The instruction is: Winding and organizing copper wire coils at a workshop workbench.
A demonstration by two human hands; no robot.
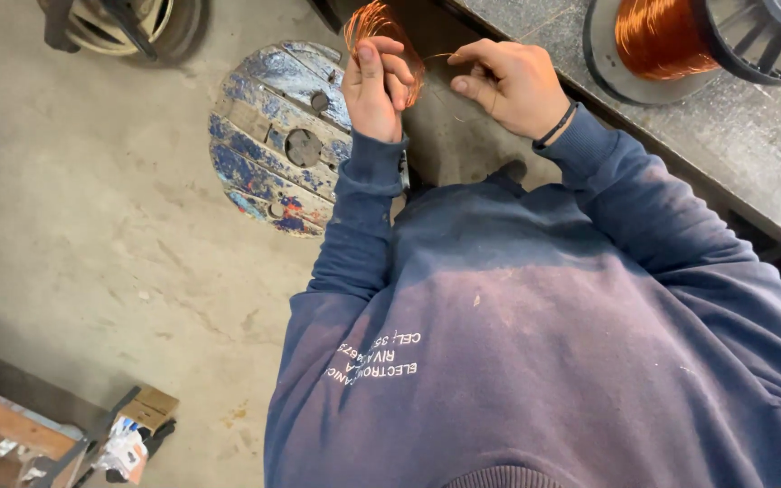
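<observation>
The left hand has its grip closed around a small coil of thin copper wire, thumb pressed along the front and the loops rising above the fist. The right hand sits just beside it, its grip pinching a single strand that runs across from the coil between thumb and forefinger. A dark band circles the right wrist. Both hands are held up in front of the chest, above the floor and close to the edge of the tabletop on the right.

On that grey tabletop stands a large spool wound with copper wire, well apart from the hands. Below the hands, on the concrete floor, lies a round wooden reel end with worn blue paint. The person wears a dark blue sweatshirt with white lettering. A wheel shows at the top left, and a wooden rack at the bottom left.
</observation>
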